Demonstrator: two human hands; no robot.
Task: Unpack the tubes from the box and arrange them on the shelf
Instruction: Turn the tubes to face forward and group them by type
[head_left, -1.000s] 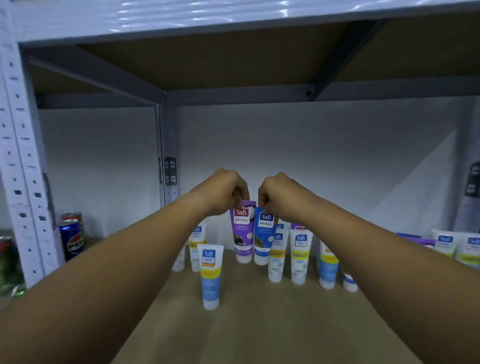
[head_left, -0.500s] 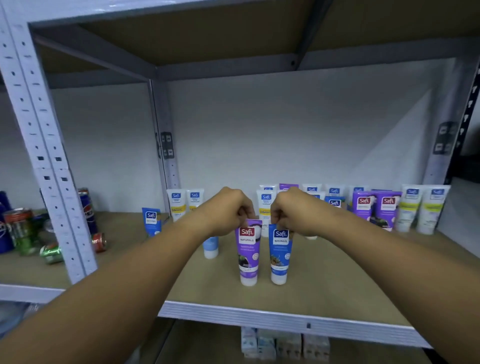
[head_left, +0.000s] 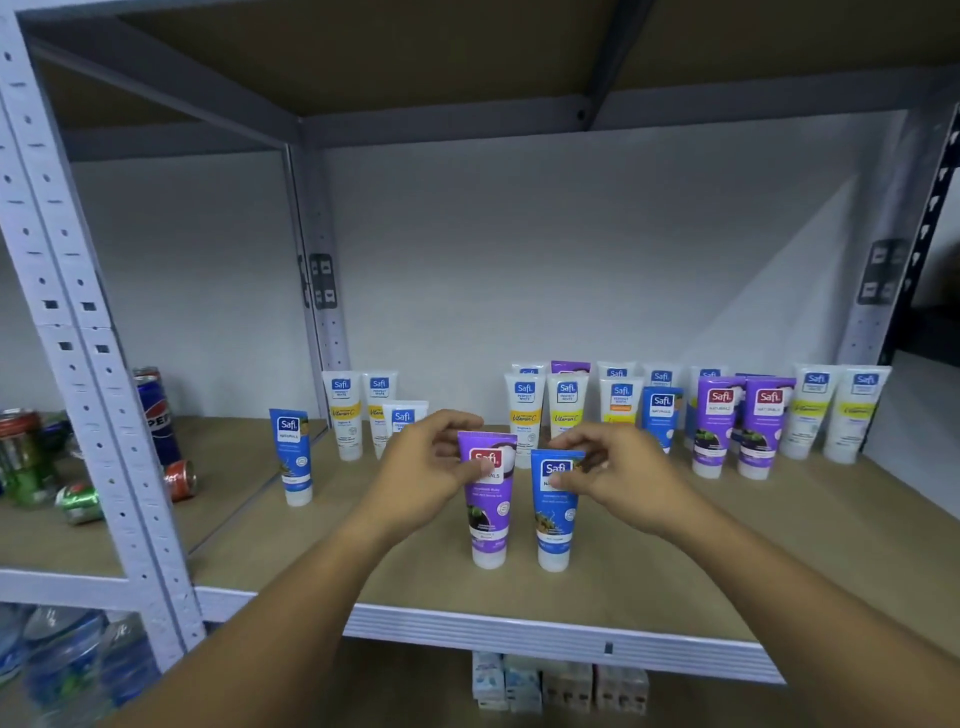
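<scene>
Up front on the shelf (head_left: 675, 561) I've got two tubes standing cap-down side by side, not quite touching: a purple tube (head_left: 488, 512) and a blue tube (head_left: 555, 519). My left hand (head_left: 431, 470) is pinching the purple one near its flat top edge, thumb on the front and fingers behind, and my right hand (head_left: 621, 475) is doing the same on the blue one, so neither is let go yet. Both arms are reaching straight out, wrists about level with the tube tops. Progress-wise I'd say we're well along: there's a whole back row (head_left: 639, 405) of white, blue and purple tubes standing upright, a couple more white ones (head_left: 358, 410) further left, and a lone blue one (head_left: 293, 457) off to the left by itself. Can't see the box from here, so no idea how many are left in it. Cans (head_left: 156, 410) sit in the next bay over.
</scene>
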